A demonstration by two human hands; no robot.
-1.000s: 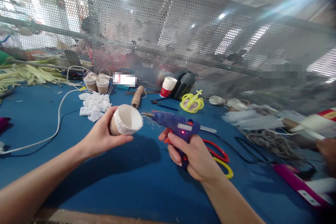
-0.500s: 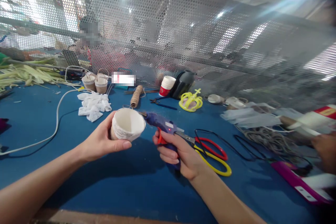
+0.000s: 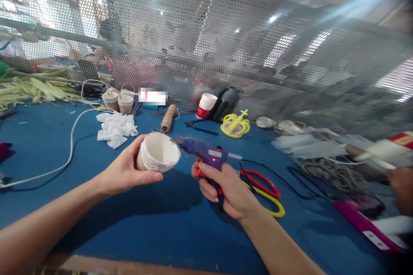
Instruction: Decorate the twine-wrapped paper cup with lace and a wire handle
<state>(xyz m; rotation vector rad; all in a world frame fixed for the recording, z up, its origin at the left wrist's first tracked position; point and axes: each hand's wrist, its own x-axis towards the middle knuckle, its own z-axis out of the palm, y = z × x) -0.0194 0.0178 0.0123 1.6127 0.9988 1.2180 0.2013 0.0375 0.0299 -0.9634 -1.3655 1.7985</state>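
A paper cup (image 3: pixel 158 154) with a wrapped, lace-like band and a brown lower part is held tilted above the table by my left hand (image 3: pixel 132 172); its white inside faces me. My right hand (image 3: pixel 222 184) is wrapped round the grip of a blue hot glue gun (image 3: pixel 204 149), with the index finger by the red trigger. A red light glows on the gun's side, and a clear glue stick (image 3: pixel 235 156) juts from its back. The nozzle is at the cup's right rim; I cannot tell whether they touch. Scissors (image 3: pixel 263 184) with red and yellow handles lie partly behind my right hand.
On the blue table (image 3: pixel 155 232) are a twine roll (image 3: pixel 168 118), white cloth (image 3: pixel 116 129), two small pots (image 3: pixel 125 102), stacked cups (image 3: pixel 206 105), pliers (image 3: pixel 201 128) and a yellow crown (image 3: pixel 235 123). A purple power strip (image 3: pixel 368 227) and another person's hand (image 3: pixel 402 189) are at right.
The glue gun has turned a little in my right hand, so its side and glue stick show more. The cup in my left hand has tilted slightly.
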